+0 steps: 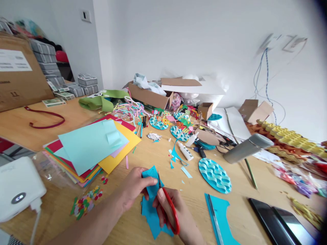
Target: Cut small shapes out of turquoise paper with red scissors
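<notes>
Near the bottom centre, my left hand pinches a piece of blue paper, thumb on top. My right hand is closed around red-handled scissors, whose blades point up and away at the right edge of that paper. Whether the blades are apart is too small to tell. Below both hands lie more blue paper pieces with jagged edges, partly hidden by my right fingers. Blue scraps lie on the table beyond my hands.
Coloured sheets are stacked at left, above a pile of confetti. A wavy blue oval, a grey bottle, a cut blue sheet and phones lie right. White glue bottles and boxes are farther back.
</notes>
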Tool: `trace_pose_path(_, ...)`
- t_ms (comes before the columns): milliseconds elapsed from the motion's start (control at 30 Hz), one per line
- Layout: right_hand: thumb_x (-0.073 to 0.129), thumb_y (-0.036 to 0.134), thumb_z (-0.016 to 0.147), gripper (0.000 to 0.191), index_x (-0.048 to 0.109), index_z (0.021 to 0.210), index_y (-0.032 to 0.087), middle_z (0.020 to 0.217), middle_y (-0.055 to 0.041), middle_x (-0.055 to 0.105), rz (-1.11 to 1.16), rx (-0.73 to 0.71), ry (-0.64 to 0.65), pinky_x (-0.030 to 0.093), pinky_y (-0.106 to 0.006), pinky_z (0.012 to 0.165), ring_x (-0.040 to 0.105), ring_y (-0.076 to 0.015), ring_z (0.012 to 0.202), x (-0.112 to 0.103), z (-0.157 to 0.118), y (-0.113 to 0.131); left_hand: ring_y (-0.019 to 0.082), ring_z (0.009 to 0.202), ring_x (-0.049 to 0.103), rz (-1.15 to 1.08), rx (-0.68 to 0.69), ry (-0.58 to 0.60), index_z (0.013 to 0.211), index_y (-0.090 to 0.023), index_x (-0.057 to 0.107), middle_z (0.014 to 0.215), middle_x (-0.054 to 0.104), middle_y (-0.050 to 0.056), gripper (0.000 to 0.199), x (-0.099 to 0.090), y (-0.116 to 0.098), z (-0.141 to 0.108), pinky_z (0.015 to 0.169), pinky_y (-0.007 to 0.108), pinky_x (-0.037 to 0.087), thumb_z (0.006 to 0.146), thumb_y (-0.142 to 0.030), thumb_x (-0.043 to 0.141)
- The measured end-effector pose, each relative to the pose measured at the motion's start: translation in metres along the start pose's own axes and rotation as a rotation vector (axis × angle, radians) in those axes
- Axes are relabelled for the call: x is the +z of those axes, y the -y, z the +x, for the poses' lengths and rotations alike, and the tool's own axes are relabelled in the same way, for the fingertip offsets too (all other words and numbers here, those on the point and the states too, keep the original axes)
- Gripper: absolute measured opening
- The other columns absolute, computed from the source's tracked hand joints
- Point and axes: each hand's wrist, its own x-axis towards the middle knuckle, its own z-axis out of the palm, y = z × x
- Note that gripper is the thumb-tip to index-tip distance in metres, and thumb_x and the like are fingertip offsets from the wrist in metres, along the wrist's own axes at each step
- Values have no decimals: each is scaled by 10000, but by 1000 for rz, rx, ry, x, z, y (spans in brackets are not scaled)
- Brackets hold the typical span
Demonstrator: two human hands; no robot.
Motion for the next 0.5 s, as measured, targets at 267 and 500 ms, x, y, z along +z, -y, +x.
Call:
trace_pose_path(267, 379, 797, 775, 695, 575, 736, 131, 419, 25, 483, -48, 5, -7, 266, -175, 358, 353, -52, 329, 0, 1, 0, 117, 432, 515, 43, 30, -27, 571, -166, 529, 482, 544, -22, 207, 1, 0, 0, 414, 217, 385, 627, -327, 647)
trace_pose_path(500, 400, 793, 769, 675, 553, 699, 138, 397, 33, 468, -53, -3, -19, 251, -174, 349, 345, -50, 318, -1, 2, -1, 103, 430, 477, 19, 34, -19, 563, -171, 510, 468, 508, -37, 218, 2, 1, 0, 410, 209, 376, 628, -319, 657)
